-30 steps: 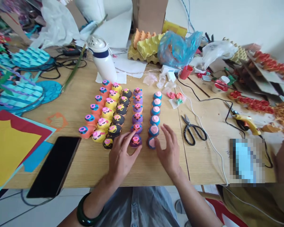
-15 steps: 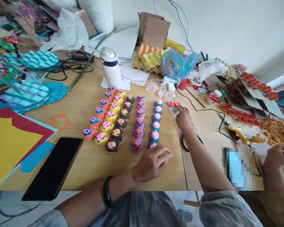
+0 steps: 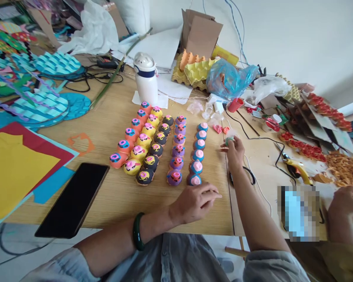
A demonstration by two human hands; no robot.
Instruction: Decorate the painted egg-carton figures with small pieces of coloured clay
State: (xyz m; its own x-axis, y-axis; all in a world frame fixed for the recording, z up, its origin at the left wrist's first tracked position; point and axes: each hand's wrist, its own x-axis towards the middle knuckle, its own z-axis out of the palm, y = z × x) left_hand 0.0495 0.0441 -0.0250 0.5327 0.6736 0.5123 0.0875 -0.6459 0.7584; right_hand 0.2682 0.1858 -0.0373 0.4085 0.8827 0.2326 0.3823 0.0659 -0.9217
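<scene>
My right hand (image 3: 235,152) is closed on a small clear plastic bag with something green in it (image 3: 230,139), lifted just above the table. My left hand (image 3: 195,201), with a dark green bangle (image 3: 138,231) at the wrist, hovers or rests near the table's front edge. Its fingers are loosely stretched to the right and hold nothing. Just beyond it is a row of blue domes with pale pink tops (image 3: 196,167). Further left are rows of painted domes in purple (image 3: 174,177), black (image 3: 144,177), yellow (image 3: 132,166) and orange (image 3: 119,159), with face-like details.
Pink and red lumps (image 3: 217,129) lie beyond my right hand. A white bottle (image 3: 147,84) stands behind the rows. A black phone (image 3: 73,199) lies at left. On the right are a yellow glue gun (image 3: 298,169), cables and another person's hand (image 3: 345,201). Egg trays (image 3: 198,72) sit at the back.
My right hand has picked up the bag with the green content and drawn it slightly back, away from the red and pink lumps. The left hand stays by the blue row; the view has shifted slightly.
</scene>
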